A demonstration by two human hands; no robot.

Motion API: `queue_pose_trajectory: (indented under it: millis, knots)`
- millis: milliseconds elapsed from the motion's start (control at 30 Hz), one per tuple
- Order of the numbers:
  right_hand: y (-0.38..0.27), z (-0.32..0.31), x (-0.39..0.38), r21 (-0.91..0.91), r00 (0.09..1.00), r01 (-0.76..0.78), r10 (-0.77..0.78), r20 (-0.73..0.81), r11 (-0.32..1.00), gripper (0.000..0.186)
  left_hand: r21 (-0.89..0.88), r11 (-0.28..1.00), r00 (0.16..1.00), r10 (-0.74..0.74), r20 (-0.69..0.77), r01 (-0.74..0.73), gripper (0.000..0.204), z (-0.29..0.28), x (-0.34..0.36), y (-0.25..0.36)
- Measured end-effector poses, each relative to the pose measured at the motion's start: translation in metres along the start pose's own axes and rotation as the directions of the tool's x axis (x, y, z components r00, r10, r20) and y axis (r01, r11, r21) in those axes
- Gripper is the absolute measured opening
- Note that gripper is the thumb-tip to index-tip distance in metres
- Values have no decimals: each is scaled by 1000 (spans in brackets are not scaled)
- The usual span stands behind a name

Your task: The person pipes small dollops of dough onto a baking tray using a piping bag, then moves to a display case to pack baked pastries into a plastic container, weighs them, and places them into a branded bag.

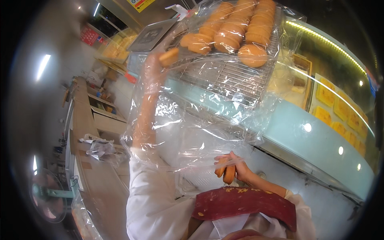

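My left hand [153, 64] reaches forward under a large clear plastic sheet [176, 116]. It is closed on a round golden cake [169, 57], slightly blurred, beside the front of the rows. Rows of similar round cakes [228, 30] stand on edge on a wire rack [236, 80], and one lies flatter at the front right. Close to my body, my right hand [241, 167] grips a couple of cakes [229, 174] by their edges. Below it and to the left is a clear plastic box [194, 180], partly hidden by the sheet.
A glass display case [320, 120] with a lit strip and yellow pastries [336, 98] curves along the right. On the left runs a wooden counter [92, 176] with a crumpled plastic bag [100, 148]. A fan [50, 194] stands at lower left; a grey flat-topped device [152, 35] sits beyond my left hand.
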State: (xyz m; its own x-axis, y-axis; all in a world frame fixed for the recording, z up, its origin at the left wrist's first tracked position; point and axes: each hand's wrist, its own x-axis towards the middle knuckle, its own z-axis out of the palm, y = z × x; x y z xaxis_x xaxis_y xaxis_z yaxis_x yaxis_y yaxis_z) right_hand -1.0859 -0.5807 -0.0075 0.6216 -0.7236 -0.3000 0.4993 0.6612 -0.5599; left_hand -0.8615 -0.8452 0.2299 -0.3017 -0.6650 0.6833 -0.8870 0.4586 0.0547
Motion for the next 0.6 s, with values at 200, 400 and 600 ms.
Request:
queue_pose_trajectory:
  millis: [200,400,600]
  knots:
    - [-1,12,1,-35,998,-67,67,-2,997,59,230,876,903,388,185,-423,30,10,19,40]
    - [7,12,-6,30,998,-65,65,-4,997,60,-31,904,872,420,251,-426,43,29,33,45]
    - [2,16,-9,-17,997,-64,64,-38,998,57,-296,922,938,306,161,-250,53,37,26,54]
